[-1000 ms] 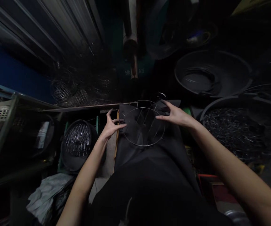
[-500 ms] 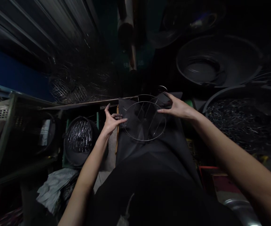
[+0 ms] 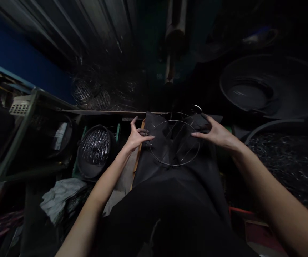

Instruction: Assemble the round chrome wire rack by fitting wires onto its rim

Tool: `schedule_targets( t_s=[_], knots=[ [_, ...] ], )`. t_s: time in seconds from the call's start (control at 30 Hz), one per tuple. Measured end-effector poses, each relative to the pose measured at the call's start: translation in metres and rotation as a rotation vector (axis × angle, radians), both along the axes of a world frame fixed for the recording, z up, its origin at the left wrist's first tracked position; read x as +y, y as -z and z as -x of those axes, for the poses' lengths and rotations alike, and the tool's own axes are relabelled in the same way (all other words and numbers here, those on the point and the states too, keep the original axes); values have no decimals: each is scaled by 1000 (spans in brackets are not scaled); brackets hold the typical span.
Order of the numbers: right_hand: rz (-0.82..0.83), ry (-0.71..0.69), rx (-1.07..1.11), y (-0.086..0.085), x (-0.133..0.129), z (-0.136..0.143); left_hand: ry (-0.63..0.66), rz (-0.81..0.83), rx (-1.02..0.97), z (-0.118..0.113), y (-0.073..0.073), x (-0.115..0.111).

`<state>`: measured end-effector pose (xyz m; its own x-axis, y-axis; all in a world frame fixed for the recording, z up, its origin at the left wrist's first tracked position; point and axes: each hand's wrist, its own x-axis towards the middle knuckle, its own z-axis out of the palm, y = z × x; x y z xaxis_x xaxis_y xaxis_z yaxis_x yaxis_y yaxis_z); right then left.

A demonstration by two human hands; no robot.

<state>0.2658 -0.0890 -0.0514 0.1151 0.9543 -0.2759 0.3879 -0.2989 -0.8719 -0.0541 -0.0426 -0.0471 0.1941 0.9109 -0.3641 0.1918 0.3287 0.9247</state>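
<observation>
A round frame of thin metal wire [image 3: 174,165], with two hoops and several cross wires, is held over the dark cloth [image 3: 160,175] on my lap. At its left rim, the thumb and fingers of my left hand [image 3: 137,138] pinch the wire, with the index finger raised. My right hand [image 3: 215,134] grips the opposite rim between thumb and fingers. A small bright wire loop [image 3: 196,107] shows just beyond the right fingertips; whether it belongs to the frame I cannot tell.
A dark machine with a vertical rod [image 3: 170,67] stands ahead. To the left are a round tub of short metal wires [image 3: 93,146], a green-edged crate [image 3: 33,103] and a pale cloth [image 3: 60,198]. Wire grids [image 3: 89,94] lie behind. On the right, a basin [image 3: 250,94] stands above a tub of metal pieces [image 3: 284,153].
The camera view has turned, so the surroundings appear shifted, mostly rightward. Both hands keep their hold on the wire frame, which looks almost unmoved relative to my lap.
</observation>
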Motion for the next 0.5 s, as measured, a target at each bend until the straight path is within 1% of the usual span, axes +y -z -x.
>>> schedule_targets(
  t_s=[0.13,0.27,0.4,0.5],
  knots=[
    [44,24,28,-8,1,6,-11,13,-17,0,-1,-3],
    [74,13,20,-15,1,11,-27,12,-33,3,-2,-6],
    [27,-63,-8,-20,-2,10,-24,-20,-36,9,0,-8],
    [27,-108,-62,-22,-5,7,-16,-40,-45,13,3,-9]
  ],
)
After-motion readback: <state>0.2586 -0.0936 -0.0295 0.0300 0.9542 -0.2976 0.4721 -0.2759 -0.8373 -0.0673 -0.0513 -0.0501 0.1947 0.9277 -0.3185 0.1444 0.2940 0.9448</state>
